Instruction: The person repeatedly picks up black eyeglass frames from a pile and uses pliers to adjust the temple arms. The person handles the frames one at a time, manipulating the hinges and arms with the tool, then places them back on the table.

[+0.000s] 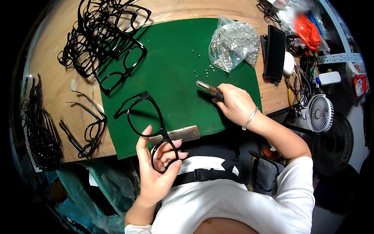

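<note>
Over the green mat's near edge, our left hand grips the black glasses frame by its nearer rim, seemingly to leave the other free; its long axis slants away, far end leftward. Over the mat's right half, our right hand wraps round pliers, tip far-left. A bag of metal bits rests at the mat's far right, probably for easy reach.

- From head height, a wide fisheye view looks down past the wearer's white shirt.
- Close below, the green work mat spreads across mid-frame.
</note>
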Demonstrator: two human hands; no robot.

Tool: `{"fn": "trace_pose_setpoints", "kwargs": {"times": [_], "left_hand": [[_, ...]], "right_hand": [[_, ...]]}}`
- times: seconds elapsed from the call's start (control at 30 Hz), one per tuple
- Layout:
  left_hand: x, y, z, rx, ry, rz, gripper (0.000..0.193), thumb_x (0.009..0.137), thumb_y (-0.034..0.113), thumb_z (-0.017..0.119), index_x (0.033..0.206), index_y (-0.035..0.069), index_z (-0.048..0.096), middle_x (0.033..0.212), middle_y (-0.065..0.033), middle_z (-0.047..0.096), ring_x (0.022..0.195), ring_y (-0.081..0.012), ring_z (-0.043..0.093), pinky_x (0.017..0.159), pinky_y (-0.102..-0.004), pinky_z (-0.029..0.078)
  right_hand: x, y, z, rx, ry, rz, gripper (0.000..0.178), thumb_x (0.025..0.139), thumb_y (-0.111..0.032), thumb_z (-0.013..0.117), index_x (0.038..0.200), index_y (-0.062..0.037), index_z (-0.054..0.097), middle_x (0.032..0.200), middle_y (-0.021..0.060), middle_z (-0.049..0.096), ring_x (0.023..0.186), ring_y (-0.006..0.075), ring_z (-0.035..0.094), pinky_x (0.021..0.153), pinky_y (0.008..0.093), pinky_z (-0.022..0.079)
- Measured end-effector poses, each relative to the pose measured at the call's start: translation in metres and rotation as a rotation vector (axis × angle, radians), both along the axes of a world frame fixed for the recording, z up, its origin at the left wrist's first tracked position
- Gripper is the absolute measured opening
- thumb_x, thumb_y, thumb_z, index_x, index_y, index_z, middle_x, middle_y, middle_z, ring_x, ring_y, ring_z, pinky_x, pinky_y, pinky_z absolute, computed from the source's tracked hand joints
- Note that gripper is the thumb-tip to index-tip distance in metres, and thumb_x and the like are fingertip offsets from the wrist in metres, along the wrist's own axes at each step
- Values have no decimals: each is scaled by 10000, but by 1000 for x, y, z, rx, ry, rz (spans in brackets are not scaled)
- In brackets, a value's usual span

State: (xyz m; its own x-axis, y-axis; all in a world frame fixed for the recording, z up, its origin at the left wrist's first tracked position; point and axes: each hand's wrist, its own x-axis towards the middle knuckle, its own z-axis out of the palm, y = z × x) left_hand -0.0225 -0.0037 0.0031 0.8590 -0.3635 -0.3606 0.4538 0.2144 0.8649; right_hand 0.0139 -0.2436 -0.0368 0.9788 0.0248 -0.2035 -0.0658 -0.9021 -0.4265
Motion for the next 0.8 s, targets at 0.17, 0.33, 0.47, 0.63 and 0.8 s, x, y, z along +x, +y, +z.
{"fn": "trace_pose_setpoints", "kwargs": {"times": [0.17, 0.33, 0.47, 0.63, 0.8], "left_hand": [[6, 1, 2, -183, 99, -79, 491, 805, 89, 558, 1193, 41, 261, 1037, -178, 502, 895, -213, 563, 790, -357, 482], [-1, -7, -14, -17, 26, -153, 139, 900, 124, 424, 935, -10, 411, 967, -126, 538, 796, -133, 569, 697, -241, 456], [-11, -25, -10, -4, -122, 17, 457, 839, -53, 437, 1244, -17, 226, 986, -153, 532, 784, -160, 594, 720, -250, 473], [-9, -25, -13, 39, -205, 20, 496, 811, -101, 434, 1251, -18, 222, 1018, -161, 520, 820, -172, 596, 743, -258, 476], [-2, -20, -3, -40, -31, -51, 480, 795, -103, 444, 1230, -4, 267, 1017, -174, 515, 770, -171, 593, 696, -256, 484]], "right_hand": [[3, 6, 14, 46, 68, 62, 145, 718, -83, 575, 787, 12, 492, 758, 163, 541, 736, 347, 539, 636, 399, 425], [-6, 40, 52, 579, 97, 29, 161, 747, -114, 572, 822, 16, 513, 728, 182, 552, 686, 331, 562, 606, 371, 440], [-12, 68, 42, 922, 91, -128, 166, 793, -138, 579, 812, 10, 505, 682, 126, 553, 585, 210, 565, 525, 299, 433], [-15, 80, 39, 1170, 141, -242, 143, 829, -133, 560, 824, -13, 481, 669, 48, 537, 507, 57, 499, 428, 200, 390], [-5, 72, 45, 1445, 534, -380, 177, 833, -165, 566, 854, -20, 466, 644, 12, 497, 520, 62, 475, 429, 201, 390]]}}
